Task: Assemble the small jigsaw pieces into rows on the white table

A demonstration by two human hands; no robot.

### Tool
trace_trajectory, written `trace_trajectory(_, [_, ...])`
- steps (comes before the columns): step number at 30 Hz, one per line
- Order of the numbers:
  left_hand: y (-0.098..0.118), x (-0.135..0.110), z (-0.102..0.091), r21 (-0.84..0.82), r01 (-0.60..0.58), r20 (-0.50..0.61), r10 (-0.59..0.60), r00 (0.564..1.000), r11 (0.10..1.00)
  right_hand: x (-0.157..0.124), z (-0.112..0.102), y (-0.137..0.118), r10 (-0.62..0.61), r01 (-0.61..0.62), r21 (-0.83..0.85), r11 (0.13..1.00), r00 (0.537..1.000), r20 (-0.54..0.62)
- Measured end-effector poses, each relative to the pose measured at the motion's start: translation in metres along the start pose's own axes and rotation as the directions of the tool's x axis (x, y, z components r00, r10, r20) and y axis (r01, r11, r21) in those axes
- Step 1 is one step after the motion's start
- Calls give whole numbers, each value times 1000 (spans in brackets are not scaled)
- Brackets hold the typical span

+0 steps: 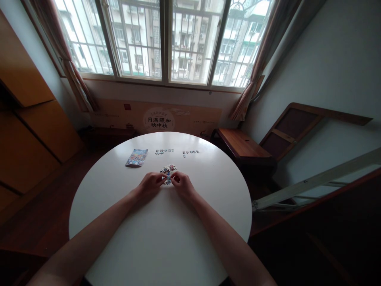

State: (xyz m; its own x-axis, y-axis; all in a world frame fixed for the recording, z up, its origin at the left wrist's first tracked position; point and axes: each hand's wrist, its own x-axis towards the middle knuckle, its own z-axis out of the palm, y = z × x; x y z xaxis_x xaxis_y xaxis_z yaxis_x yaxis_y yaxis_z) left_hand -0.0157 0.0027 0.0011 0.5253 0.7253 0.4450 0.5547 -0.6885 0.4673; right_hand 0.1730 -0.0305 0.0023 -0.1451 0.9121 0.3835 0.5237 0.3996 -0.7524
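Note:
My left hand [151, 183] and my right hand [182, 183] rest close together on a round white table [160, 238], fingers curled in a pinch. Between the fingertips lies a small pile of jigsaw puzzle pieces [168, 171], and both hands seem to grip pieces at its near edge. Farther back, two short rows of joined pieces lie side by side: a left row [164, 151] and a right row [190, 152]. A small printed packet [136, 157] lies flat to the left of the pile.
A dark wooden chair [244, 145] stands past the table's right edge. Wooden cabinets [32, 131] line the left wall. A barred window [166, 39] with curtains fills the back wall, with a printed cardboard box [157, 119] under it. A slanted frame [315, 180] leans at the right.

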Motion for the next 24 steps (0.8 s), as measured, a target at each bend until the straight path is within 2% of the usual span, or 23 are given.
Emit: trace_trajectory(24, [4,0,-3,33,10,48,-11,999,999,-1,0,0,10,-9,-32,999,1000,14])
